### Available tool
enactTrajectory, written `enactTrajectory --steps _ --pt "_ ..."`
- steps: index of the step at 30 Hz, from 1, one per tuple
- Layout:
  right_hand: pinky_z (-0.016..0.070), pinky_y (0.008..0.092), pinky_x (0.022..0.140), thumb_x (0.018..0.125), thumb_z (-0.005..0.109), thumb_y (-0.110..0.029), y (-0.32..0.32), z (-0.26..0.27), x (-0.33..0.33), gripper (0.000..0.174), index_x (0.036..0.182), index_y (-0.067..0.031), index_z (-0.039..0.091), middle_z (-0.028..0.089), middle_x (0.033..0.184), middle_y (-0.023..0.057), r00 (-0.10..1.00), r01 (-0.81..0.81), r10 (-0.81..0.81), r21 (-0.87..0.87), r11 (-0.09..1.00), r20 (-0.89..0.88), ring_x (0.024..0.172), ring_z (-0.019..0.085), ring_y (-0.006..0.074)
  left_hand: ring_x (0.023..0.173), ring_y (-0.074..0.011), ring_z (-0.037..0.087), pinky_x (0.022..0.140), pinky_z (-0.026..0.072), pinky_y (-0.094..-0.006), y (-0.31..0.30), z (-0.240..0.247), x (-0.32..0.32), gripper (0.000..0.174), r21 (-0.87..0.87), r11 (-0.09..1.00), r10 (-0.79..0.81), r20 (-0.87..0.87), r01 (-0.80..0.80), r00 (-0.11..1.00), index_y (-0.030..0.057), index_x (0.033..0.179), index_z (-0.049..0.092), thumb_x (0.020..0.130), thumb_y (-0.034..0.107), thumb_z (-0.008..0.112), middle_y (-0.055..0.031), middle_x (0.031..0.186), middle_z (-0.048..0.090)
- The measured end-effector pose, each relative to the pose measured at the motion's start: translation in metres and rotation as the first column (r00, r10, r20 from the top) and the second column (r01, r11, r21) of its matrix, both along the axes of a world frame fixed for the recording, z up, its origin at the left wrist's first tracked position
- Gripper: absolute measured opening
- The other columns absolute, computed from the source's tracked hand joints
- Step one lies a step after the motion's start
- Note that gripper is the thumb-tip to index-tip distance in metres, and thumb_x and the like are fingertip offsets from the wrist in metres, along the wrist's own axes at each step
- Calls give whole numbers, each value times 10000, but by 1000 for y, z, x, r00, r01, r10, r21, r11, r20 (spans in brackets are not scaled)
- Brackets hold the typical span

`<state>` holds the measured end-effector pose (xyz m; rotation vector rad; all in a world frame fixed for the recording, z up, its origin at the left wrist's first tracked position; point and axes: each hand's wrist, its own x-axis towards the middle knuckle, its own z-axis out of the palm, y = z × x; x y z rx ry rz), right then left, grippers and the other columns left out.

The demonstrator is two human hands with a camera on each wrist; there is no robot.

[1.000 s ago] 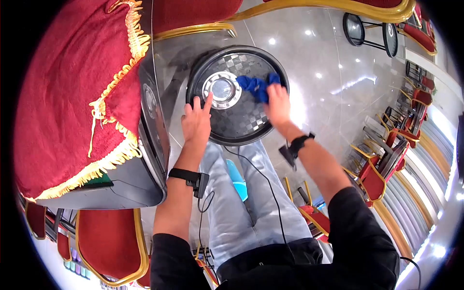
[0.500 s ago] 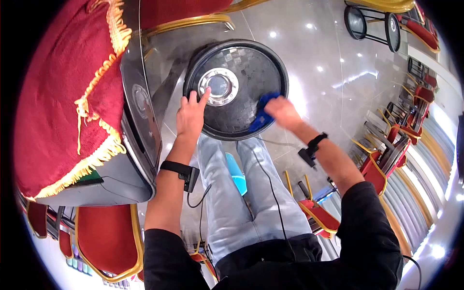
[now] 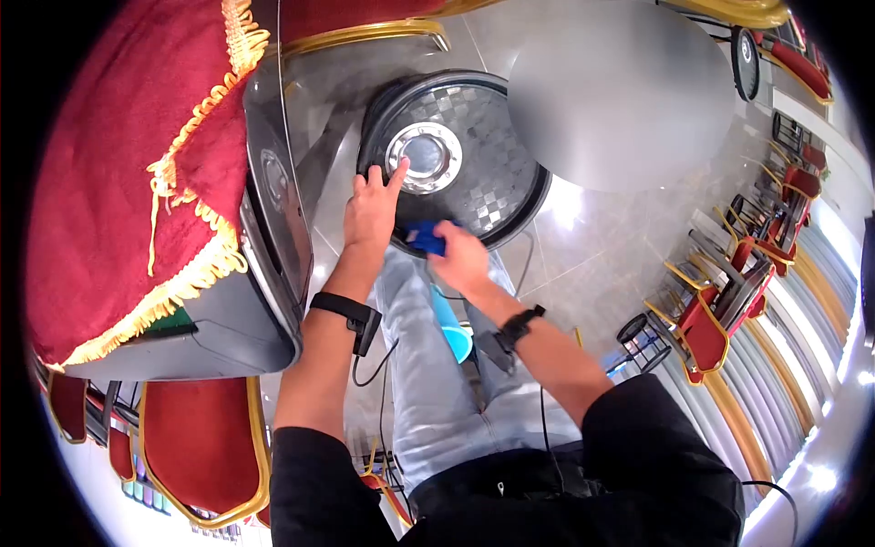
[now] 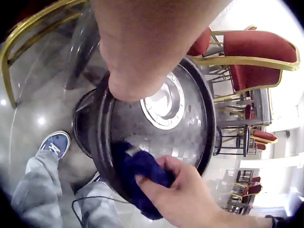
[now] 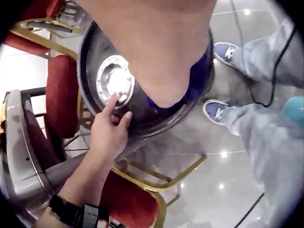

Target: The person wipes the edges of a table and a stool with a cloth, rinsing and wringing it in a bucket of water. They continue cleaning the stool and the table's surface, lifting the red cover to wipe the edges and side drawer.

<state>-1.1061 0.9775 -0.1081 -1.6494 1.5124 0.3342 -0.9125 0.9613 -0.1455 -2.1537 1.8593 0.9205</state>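
Note:
A round black tabletop (image 3: 488, 169) with a raised rim and a checkered pattern stands before my knees. On its left half lies a silver metal ashtray (image 3: 447, 150). My left hand (image 3: 369, 217) rests at the near left rim, one straight finger touching the ashtray's edge. With my right hand (image 3: 463, 260) I grip a bunched blue cloth (image 3: 424, 237) at the near rim. The left wrist view shows the cloth (image 4: 142, 173) pressed along the inside of the rim, thumb and fingers round it. My right forearm hides part of the cloth in the right wrist view.
At left stands a dark machine-like table (image 3: 278, 182) under a red, gold-fringed cover (image 3: 118, 182). Red chairs with gold frames (image 3: 205, 447) surround me. A teal object (image 3: 451, 328) shows between my legs. A blurred grey patch covers floor at upper right.
My right hand has swept the blue cloth from the tabletop's right side down and leftward along the near rim. My left hand has stayed at the ashtray.

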Motion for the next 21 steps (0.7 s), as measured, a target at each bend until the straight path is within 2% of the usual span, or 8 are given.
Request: enactTrajectory --steps 3,4,7,12,15,17,18,21 --pt "549 349 832 908 749 -165 -21 -17 33 307 1186 -91 643 720 1039 83 751 354 -561 505 787 348 926 709 225 989 -288 612 880 578 -401 -2 14 16 762 -29 1000 8 -169 -13 986 332 1552 461 902 -53 561 -99 1115 560" --pt "549 330 846 950 727 -152 -30 -13 37 293 1219 -73 643 719 1054 55 494 376 -799 744 552 343 935 701 180 977 -292 622 884 566 -404 -3 21 26 745 -44 988 129 -312 -149 941 309 1539 484 898 -64 553 -109 1093 581" --pt "554 354 978 980 708 -149 -65 32 -4 415 1365 -45 592 701 1236 77 209 305 -966 929 210 149 1096 692 179 918 -331 652 872 529 -413 -1 60 44 620 -124 877 328 -549 -463 769 177 1439 593 888 -98 518 -148 971 645" --pt "541 391 1016 1027 629 -250 -118 88 -169 417 1369 -17 585 696 1291 111 71 373 -989 916 147 130 1141 685 225 1153 -385 659 967 522 -446 62 88 36 316 36 854 499 -346 -520 795 80 1306 643 1026 162 518 -205 1270 679" --pt "517 386 1063 1007 658 -282 -138 130 -281 488 1418 -39 553 660 1347 116 48 442 -976 872 211 212 1194 659 231 1035 -390 700 921 542 -450 79 139 -6 340 10 890 435 -325 -456 840 23 1251 657 939 149 603 -206 1093 729" --pt "509 393 1084 995 682 -290 -155 178 -342 519 1428 -41 541 660 1342 109 51 456 -986 875 165 160 1201 656 228 924 -220 713 845 559 -350 66 182 -61 400 75 859 479 -466 -506 744 51 1274 653 885 115 717 -108 991 745" --pt "511 387 1077 1002 676 -300 -159 193 -373 507 1406 -17 557 673 1321 106 72 419 -986 892 167 151 1189 662 220 957 -166 686 819 567 -319 49 202 -93 480 349 776 629 -473 -525 616 65 1315 633 862 118 780 -77 1083 730" --pt "504 373 1074 1013 666 -291 -188 270 -432 482 1377 12 577 674 1325 98 224 305 -943 902 306 245 1185 660 200 1181 -285 625 996 526 -396 -40 296 -233 654 4 957 229 -630 -292 742 44 1391 570 830 243 840 -144 1333 626"
